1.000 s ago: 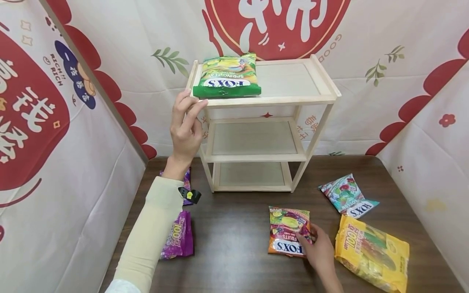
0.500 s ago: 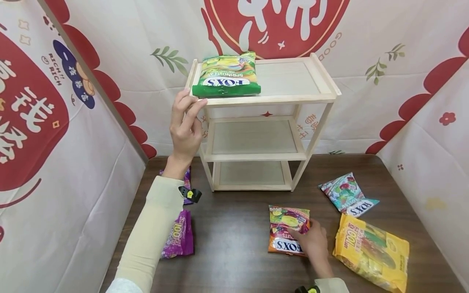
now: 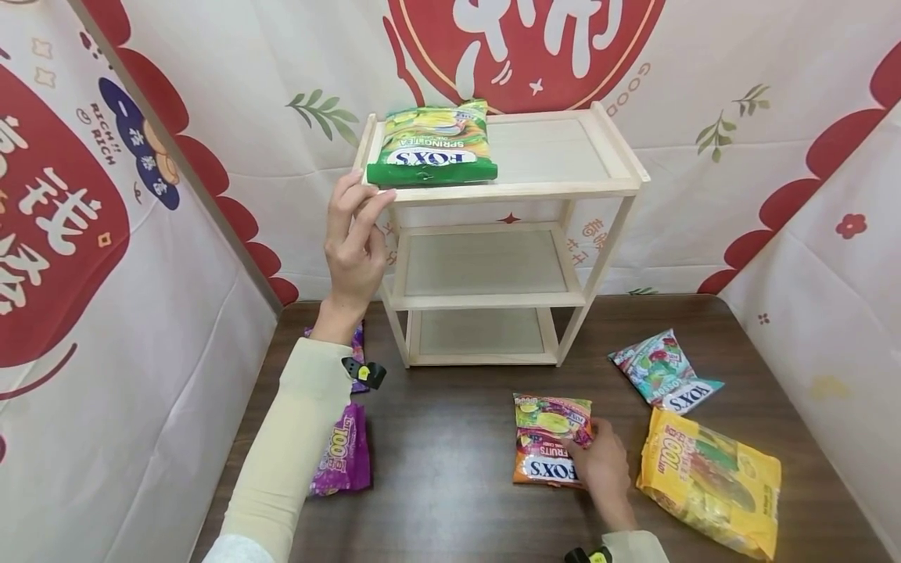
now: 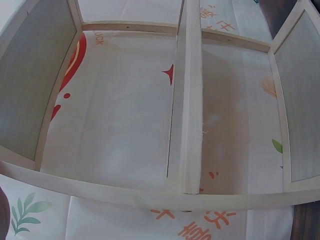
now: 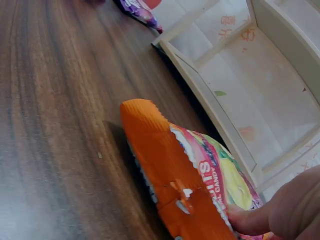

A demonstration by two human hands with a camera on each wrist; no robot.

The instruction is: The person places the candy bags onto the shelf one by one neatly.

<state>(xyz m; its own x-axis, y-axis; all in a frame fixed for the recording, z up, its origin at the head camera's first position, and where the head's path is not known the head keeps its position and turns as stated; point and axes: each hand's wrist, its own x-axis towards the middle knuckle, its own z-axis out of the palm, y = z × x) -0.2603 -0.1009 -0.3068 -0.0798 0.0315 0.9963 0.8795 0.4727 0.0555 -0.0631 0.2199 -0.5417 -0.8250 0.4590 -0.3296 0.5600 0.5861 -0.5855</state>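
My left hand [image 3: 354,254] grips the front left corner of the wooden shelf's [image 3: 521,190] top board, beside a green Spring Tea candy bag [image 3: 432,148] lying on it. The left wrist view shows the shelf frame [image 4: 192,100] close up. My right hand [image 3: 604,471] holds the right side of an orange and red Fruits candy bag [image 3: 538,450] at the table, thumb on top. In the right wrist view the thumb of that hand [image 5: 295,210] presses the bag [image 5: 185,175]; the other fingers are hidden.
On the table's right lie a teal Fox's bag [image 3: 662,371] and a large yellow bag [image 3: 711,485]. Two purple bags, one nearer [image 3: 348,453] and one farther [image 3: 359,348], lie left, partly behind my left arm. Printed cloth walls surround the table.
My right hand has shifted slightly up and left over the Fruits bag, and its wrist strap has come into view. My left hand keeps its place on the shelf corner.
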